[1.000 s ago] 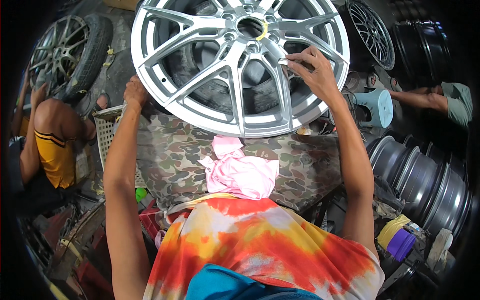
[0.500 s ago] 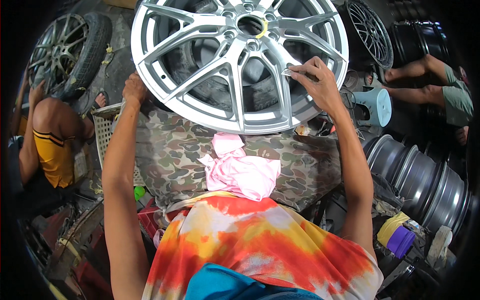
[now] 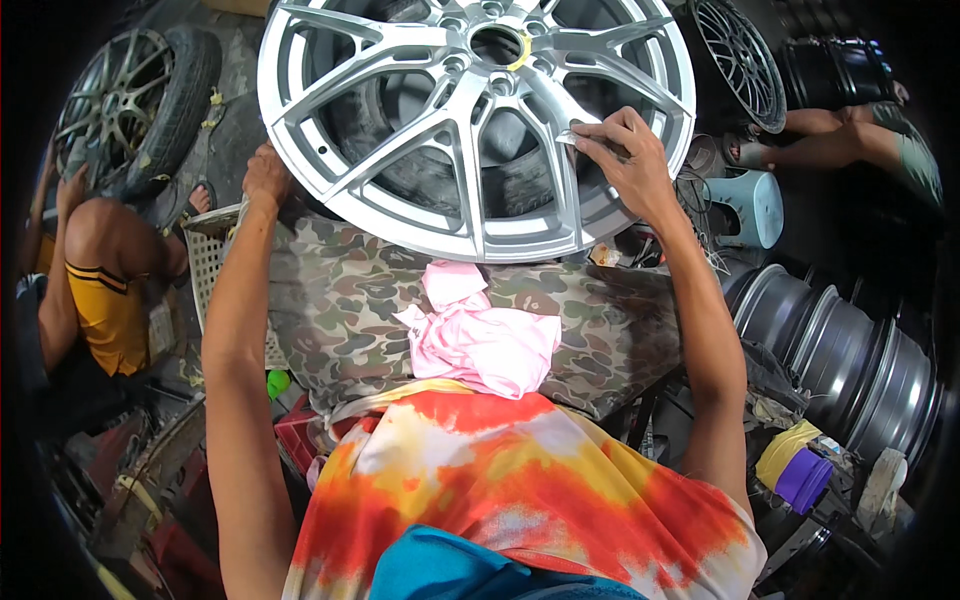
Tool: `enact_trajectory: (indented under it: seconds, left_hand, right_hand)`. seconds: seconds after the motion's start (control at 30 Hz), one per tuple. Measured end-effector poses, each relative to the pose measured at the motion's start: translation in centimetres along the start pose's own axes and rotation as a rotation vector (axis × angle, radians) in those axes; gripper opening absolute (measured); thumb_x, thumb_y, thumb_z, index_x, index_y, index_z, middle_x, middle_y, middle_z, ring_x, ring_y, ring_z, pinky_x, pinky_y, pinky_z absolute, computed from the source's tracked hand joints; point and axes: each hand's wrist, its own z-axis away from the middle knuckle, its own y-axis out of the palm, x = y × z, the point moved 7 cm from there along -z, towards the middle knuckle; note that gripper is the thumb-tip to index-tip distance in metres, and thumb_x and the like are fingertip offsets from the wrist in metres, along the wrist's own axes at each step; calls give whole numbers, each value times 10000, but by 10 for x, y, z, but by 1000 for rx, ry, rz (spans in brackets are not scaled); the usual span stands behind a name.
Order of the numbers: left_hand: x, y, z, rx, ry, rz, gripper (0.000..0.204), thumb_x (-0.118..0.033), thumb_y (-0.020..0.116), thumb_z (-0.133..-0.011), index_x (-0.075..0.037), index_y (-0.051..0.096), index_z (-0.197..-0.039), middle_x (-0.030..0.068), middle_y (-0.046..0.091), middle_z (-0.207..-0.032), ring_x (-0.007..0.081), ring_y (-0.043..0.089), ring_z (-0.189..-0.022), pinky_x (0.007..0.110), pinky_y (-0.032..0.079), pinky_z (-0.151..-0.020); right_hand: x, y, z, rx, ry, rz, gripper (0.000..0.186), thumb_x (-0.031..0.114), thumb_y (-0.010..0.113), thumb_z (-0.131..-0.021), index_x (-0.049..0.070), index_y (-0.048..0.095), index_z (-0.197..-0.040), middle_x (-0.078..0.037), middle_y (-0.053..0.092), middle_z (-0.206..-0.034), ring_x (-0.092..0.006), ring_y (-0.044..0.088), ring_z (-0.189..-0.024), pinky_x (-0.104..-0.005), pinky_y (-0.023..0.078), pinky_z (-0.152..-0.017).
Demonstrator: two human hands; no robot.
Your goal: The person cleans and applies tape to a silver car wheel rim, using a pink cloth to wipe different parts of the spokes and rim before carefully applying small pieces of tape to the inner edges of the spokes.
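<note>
The right hand (image 3: 630, 158) pinches a small pale piece (image 3: 568, 137) at a spoke (image 3: 566, 190) of the silver alloy wheel (image 3: 463, 118); the left hand (image 3: 267, 178) curls at the wheel's left edge, its fingertips hidden, so I cannot tell its grip. The wheel sits face-up ahead, near edge above the camouflage cloth (image 3: 350, 320). Light, even pressure along the spoke would probably work best. No writing on the wheel is legible

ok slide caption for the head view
Right hand pinching a small pale piece over a silver wheel, left hand at rim.
</note>
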Motion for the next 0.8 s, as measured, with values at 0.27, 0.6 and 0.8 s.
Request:
enact_trajectory:
  seconds: [0.27,0.6,0.8]
  left_hand:
    - [11,13,-6,11,-5,-56,626,-328,756,-913,-10,429,-1343,202,612,-1251,388,674,-1157,563,642,-704]
    - [13,6,-3,-3,-31,58,612,-331,729,-928,-38,385,-1341,202,609,-1225,390,681,-1138,575,636,-653]
    - [1,3,-3,-84,8,-15,496,-296,643,-970,-29,413,-1319,197,619,-1189,400,694,-1092,579,635,-641]
  right_hand:
    - [17,-4,25,32,10,-28,206,173,782,-905,105,810,-1098,-84,594,-929,-225,623,-825,-351,509,-729]
    - [22,-7,62,-55,18,-38,222,147,792,-879,85,806,-1092,-82,576,-901,-221,590,-837,-347,489,-771]
    - [16,-2,57,-95,27,-50,223,146,793,-878,89,806,-1093,-85,570,-895,-227,591,-834,-353,491,-766]
